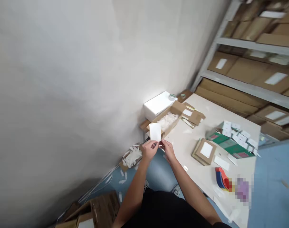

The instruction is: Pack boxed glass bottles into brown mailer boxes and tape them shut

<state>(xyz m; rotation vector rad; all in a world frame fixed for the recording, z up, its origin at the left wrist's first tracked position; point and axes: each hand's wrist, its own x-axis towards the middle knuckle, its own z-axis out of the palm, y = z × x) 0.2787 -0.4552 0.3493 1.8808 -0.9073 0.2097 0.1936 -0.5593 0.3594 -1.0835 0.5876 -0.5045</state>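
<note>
Simply, the white piece [155, 132] looks flat and rectangular.

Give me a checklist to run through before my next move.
1. Card supported: ok, upright above the hands, with the left hand at its lower edge.
2. Right hand gripping the card: cannot tell; its fingertips are by the lower corner, but the detail is too small.
3. Card's far side clean: cannot tell, it faces away from the camera.
4. Long box open: ok, its top is open and pale contents show.
5. Floor free of litter: not ok, white scraps lie on it near the wall.
</note>
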